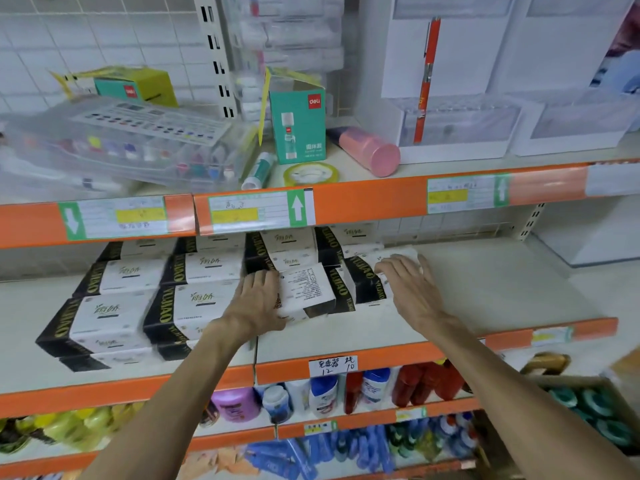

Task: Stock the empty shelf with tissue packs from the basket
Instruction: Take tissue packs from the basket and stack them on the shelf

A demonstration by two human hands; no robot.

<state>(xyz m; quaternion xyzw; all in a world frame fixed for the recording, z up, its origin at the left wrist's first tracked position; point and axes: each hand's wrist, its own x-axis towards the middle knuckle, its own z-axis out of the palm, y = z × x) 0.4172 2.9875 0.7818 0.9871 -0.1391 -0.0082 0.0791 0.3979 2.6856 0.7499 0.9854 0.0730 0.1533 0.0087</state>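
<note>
Retail shelving fills the frame: cream metal boards edged with glossy orange price rails, backed by white wire grid. The middle shelf [485, 292] spans the centre of the frame and is bare at centre right.

At centre left, rectangular tissue packs [114, 318] sit in stacked rows on that shelf, wrapped in soft white film with black end bands and gold lettering. Just right of them, the left hand [258, 299] lies palm-down with fingers loosely spread against the left end of a tilted pack [306, 289], whose printed underside faces up. It presses rather than encloses the pack.

Right of centre, the right hand [412, 289] is flat and wide, fingers extended over the top of a second pack [367, 280] that leans against the first. Whether the thumb hooks its far edge cannot be told, as motion blur softens the outline.

On the board above, at upper left, sits a clear plastic paint case [121, 143]; at upper centre, a teal cardboard glue box [299, 129]; beside it, a pink cylinder [369, 150] lying on its side.

At lower centre, rounded plastic bottles [322, 393] stand in a row.
</note>
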